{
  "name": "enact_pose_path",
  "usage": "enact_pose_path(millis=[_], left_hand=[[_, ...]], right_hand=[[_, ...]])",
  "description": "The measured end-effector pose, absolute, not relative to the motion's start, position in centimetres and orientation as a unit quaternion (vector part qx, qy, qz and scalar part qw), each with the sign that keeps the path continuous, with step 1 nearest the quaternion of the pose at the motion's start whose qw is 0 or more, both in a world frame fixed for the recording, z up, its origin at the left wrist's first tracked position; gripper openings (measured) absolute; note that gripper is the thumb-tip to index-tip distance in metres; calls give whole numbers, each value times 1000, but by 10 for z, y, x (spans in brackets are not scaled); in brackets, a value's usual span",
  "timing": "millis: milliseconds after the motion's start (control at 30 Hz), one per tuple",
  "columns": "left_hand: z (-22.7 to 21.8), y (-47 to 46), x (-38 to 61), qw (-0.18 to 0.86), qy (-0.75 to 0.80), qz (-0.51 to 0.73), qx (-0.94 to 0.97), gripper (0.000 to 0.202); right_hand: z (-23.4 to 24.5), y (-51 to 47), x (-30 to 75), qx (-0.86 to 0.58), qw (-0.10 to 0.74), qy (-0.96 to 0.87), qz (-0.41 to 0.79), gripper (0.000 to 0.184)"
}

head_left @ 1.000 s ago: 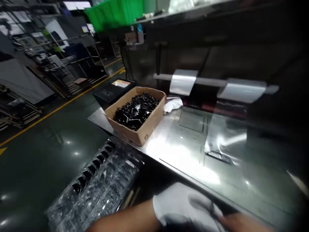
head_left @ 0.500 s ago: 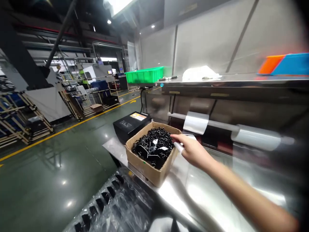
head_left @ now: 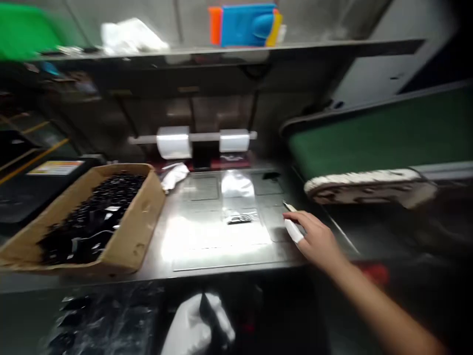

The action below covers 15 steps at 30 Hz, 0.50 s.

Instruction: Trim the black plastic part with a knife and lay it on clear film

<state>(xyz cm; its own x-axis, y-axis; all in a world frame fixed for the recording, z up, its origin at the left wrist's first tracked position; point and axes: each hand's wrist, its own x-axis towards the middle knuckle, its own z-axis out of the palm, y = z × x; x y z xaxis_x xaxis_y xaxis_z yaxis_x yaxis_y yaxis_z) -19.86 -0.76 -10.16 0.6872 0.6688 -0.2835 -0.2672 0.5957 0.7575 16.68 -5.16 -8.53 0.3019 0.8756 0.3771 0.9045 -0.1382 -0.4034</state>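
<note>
My left hand (head_left: 190, 330), in a white glove, is at the bottom edge below the table. Its blurred fingers close around a black pointed piece (head_left: 210, 313). My right hand (head_left: 312, 236) is over the right part of the metal table, fingers bent together, with a white covering on the thumb. At its fingertips shows a slim, pale thing with a dark tip (head_left: 287, 205), too blurred to name. A clear film with a dark strip (head_left: 239, 219) lies on the tabletop left of that hand. The cardboard box (head_left: 148, 217) at left holds many small black parts (head_left: 92, 217).
Two film rolls (head_left: 173, 143) hang on a bar behind the table. Above runs a shelf (head_left: 192, 55) with a green bin (head_left: 25, 32) and a blue bin (head_left: 244, 24). A green conveyor belt (head_left: 384, 135) stands at right. Plastic-wrapped black parts (head_left: 107, 315) lie below the table's front edge.
The view has swung right, bringing the conveyor in. My right hand has left the box's rim and is now at the table's right side. My left hand shows more fully.
</note>
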Motion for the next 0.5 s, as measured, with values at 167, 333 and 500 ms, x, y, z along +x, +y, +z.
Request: enact_pose_path(millis=[167, 333, 500], left_hand=[[-100, -20, -152, 864, 260, 196, 384, 51], [-95, -33, -133, 890, 234, 218, 326, 35], [-105, -33, -135, 868, 216, 280, 348, 31]], right_hand=[[-95, -82, 205, -852, 141, -501, -54, 64], [-89, -77, 213, -858, 108, -501, 31, 44], [-88, -98, 198, -853, 195, -473, 105, 42]])
